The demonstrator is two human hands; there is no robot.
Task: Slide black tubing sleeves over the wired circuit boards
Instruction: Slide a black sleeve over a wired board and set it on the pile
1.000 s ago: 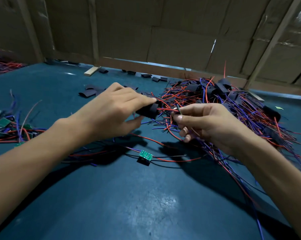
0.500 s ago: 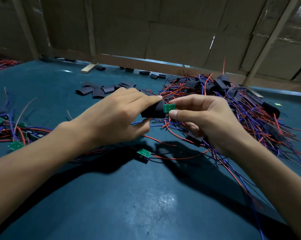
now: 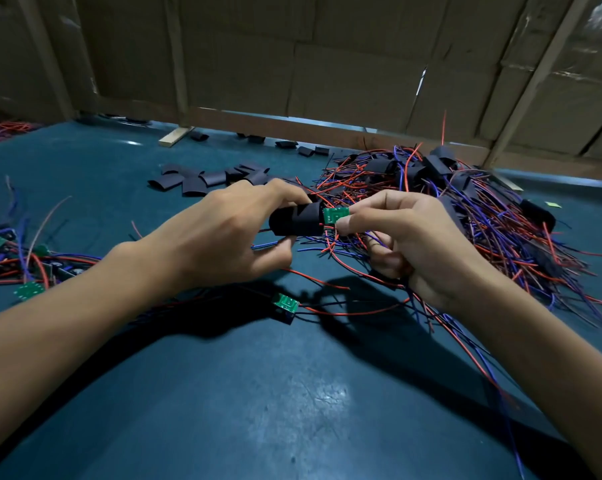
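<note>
My left hand [image 3: 223, 233] grips a black tubing sleeve [image 3: 296, 220] above the teal table, thumb below and fingers on top. My right hand [image 3: 407, 244] pinches a small green circuit board [image 3: 334, 215] at the sleeve's right opening; the board's left end meets the sleeve's mouth. Red and blue wires hang from below the board. Another green wired board [image 3: 285, 303] lies on the table under my hands.
A big pile of red and blue wires with sleeved boards [image 3: 465, 209] lies at the right. Loose black sleeves [image 3: 206, 178] lie behind my left hand. More wired boards [image 3: 25, 268] lie at the left edge. A cardboard wall [image 3: 327, 64] closes the back.
My right hand brought the green board up to the sleeve's right opening. Both hands shifted slightly toward the middle and the view tilted a little.
</note>
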